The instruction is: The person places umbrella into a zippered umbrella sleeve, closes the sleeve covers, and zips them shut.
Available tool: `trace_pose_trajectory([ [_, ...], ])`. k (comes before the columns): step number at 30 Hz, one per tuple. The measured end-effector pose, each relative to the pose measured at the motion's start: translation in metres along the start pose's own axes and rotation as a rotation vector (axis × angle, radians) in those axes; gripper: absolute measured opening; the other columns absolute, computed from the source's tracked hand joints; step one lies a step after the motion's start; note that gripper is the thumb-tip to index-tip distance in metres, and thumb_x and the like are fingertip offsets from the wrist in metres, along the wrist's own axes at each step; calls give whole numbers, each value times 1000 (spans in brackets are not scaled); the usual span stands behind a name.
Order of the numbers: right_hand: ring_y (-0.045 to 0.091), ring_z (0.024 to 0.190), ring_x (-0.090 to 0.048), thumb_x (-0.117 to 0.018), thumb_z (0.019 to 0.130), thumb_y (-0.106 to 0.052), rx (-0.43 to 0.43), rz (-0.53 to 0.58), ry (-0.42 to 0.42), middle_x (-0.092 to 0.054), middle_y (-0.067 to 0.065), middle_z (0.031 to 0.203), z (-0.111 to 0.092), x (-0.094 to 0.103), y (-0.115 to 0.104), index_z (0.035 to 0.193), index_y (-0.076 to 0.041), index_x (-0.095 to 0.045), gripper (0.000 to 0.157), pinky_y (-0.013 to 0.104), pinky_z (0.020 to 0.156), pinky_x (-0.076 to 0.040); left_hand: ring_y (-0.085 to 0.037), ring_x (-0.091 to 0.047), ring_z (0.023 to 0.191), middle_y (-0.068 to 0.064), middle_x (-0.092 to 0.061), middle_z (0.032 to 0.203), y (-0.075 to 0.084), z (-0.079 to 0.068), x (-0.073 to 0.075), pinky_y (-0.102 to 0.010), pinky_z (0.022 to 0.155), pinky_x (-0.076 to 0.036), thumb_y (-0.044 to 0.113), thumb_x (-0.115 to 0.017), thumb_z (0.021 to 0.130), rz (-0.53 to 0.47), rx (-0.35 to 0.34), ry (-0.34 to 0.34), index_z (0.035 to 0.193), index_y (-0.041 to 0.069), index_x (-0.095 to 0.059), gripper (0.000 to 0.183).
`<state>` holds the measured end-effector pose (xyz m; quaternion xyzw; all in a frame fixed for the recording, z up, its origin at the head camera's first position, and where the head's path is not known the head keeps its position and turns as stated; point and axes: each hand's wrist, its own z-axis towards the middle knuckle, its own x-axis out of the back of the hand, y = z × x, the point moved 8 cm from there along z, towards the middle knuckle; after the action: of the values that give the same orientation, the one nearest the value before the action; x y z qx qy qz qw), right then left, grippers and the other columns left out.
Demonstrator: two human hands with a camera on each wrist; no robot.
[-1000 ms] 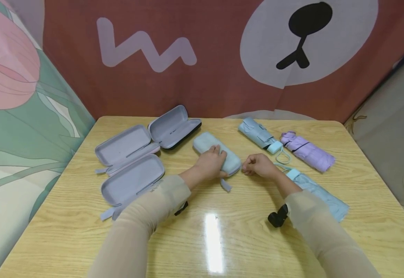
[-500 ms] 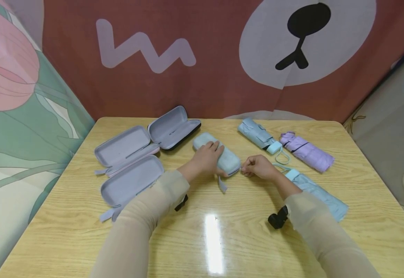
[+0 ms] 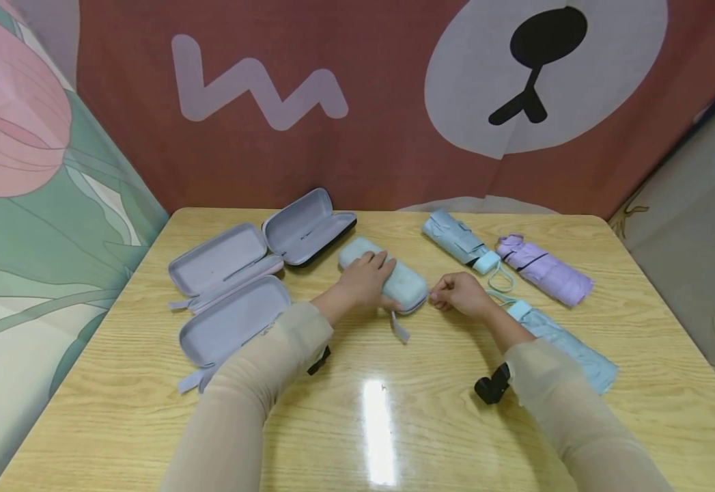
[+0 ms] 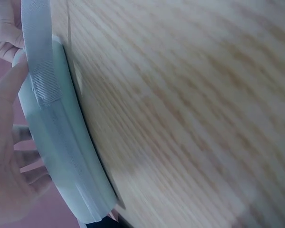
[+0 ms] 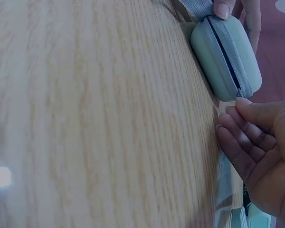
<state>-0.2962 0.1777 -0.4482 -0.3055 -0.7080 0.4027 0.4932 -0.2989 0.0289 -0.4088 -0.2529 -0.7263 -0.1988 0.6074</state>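
A mint-green zippered glasses case (image 3: 406, 285) lies in the middle of the table. My left hand (image 3: 363, 279) holds it from the left, fingers over the top and thumb on the near side. A grey fabric strap (image 4: 38, 52) hangs from the case's near edge. At its right end, my right hand (image 3: 458, 294) pinches the small zipper pull (image 5: 241, 95) between thumb and finger. In the right wrist view, a dark gap (image 5: 228, 59) runs between the zipper tapes across this end. The other right fingers curl below the pull.
Three opened grey-lined cases stand left: one at the back (image 3: 314, 236), one in the middle (image 3: 222, 260), one nearer (image 3: 234, 318) partly behind my left sleeve. To the right lie folded umbrellas: a blue one (image 3: 453, 236), a purple one (image 3: 544, 268) and a light-blue one (image 3: 569, 342) beneath my right forearm.
My left hand has shifted slightly left along the case, and the strap has swung a little. My right hand stays at the case's right end.
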Motion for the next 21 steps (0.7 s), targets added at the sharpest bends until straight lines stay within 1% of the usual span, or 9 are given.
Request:
trace_pose_trajectory([
  [6, 14, 62, -58, -57, 81, 0, 7, 11, 17, -62, 14, 74, 0, 1, -1, 80, 11, -57, 11, 29, 58, -50, -28, -19, 125, -10, -20, 140, -1, -3, 3, -36, 99, -23, 67, -42, 73, 10, -8, 2, 138, 12, -21, 88],
  [10, 14, 62, -58, -56, 81, 0, -3, 16, 23, -63, 14, 75, 0, 1, 0, 81, 10, -57, 10, 29, 58, -50, -31, -16, 126, -9, -19, 141, -4, -3, 4, -39, 99, -22, 64, -45, 73, -29, -10, -13, 138, 14, -23, 85],
  [14, 15, 63, -58, -56, 82, 0, -12, 14, 27, -63, 14, 75, 1, 2, 1, 82, 10, -57, 11, 30, 59, -50, -31, -14, 127, -8, -18, 141, -6, -4, 3, -40, 100, -17, 61, -49, 73, -78, -30, -22, 137, 15, -25, 83],
  [17, 15, 63, -58, -56, 82, 0, -13, 16, 33, -62, 15, 75, 0, 3, 1, 81, 11, -57, 11, 30, 59, -50, -30, -16, 126, -8, -20, 140, -6, -5, 3, -40, 100, -18, 59, -50, 73, -85, -51, -12, 136, 15, -27, 81],
  [21, 15, 62, -58, -56, 81, 1, -3, 22, 46, -62, 16, 74, -1, 5, -1, 81, 12, -57, 11, 29, 58, -50, -28, -23, 123, -9, -27, 137, -6, -6, 5, -39, 98, -23, 58, -51, 74, -71, -71, 22, 135, 15, -31, 78],
])
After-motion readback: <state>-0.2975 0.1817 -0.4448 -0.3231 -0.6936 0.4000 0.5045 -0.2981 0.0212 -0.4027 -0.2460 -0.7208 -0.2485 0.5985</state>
